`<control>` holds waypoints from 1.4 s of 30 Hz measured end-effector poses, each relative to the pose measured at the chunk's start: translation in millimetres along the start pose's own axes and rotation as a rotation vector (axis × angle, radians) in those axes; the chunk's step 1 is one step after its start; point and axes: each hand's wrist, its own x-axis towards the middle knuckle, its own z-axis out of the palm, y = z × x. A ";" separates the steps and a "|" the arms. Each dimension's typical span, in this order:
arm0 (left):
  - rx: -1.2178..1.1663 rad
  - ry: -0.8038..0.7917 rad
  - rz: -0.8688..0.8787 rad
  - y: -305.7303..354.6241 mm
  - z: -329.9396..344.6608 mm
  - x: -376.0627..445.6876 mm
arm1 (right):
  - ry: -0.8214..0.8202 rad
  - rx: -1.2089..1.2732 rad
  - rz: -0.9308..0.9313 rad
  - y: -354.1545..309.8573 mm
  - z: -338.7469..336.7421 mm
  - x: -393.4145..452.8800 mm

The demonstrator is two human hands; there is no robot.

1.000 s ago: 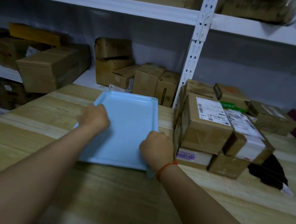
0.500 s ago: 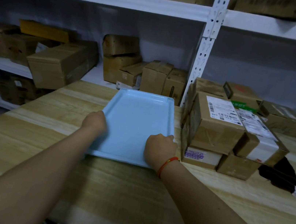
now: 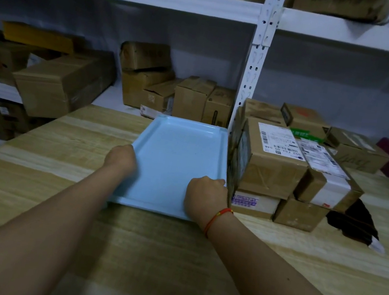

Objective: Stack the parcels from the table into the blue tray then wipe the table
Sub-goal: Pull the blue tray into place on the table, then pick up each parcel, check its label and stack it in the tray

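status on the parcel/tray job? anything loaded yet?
Done: nothing loaded; the blue tray holds no parcels. In hand: left hand and right hand grip the tray's side edges as it lies flat on the table. Left: the whole pile of parcels right of the tray must be stacked in, then the table wiped. A dark cloth lies beside the pile, untouched.

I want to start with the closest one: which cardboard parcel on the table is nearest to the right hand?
The low cardboard parcel with the purple label, at the bottom of the pile, just beside the right hand; the others sit higher or further right.
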 end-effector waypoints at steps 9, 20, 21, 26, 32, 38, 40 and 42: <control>-0.047 -0.014 -0.050 10.8 -1.2 -7.4 | 0.055 0.122 -0.026 10.6 -15.5 -15.2; -0.487 0.120 0.294 141.0 -50.0 -56.1 | 0.689 0.572 0.076 80.6 -98.1 -61.6; -0.540 0.100 0.343 156.5 -54.3 -65.5 | 0.747 0.615 0.135 95.0 -102.3 -64.2; -0.789 -0.089 0.370 201.8 -53.7 -87.1 | 0.544 0.583 0.423 150.4 -97.6 -59.3; -0.847 -0.253 0.229 209.0 -41.4 -89.8 | 0.361 0.581 0.455 161.9 -80.9 -54.4; -0.994 -0.329 0.216 205.6 -45.4 -100.8 | 0.443 0.712 0.454 159.2 -73.9 -50.6; -1.050 -0.304 0.238 203.8 -48.4 -102.3 | 0.489 0.759 0.458 158.0 -74.9 -51.8; -1.107 -0.288 0.253 200.8 -53.5 -103.9 | 0.562 0.824 0.458 156.9 -77.9 -53.5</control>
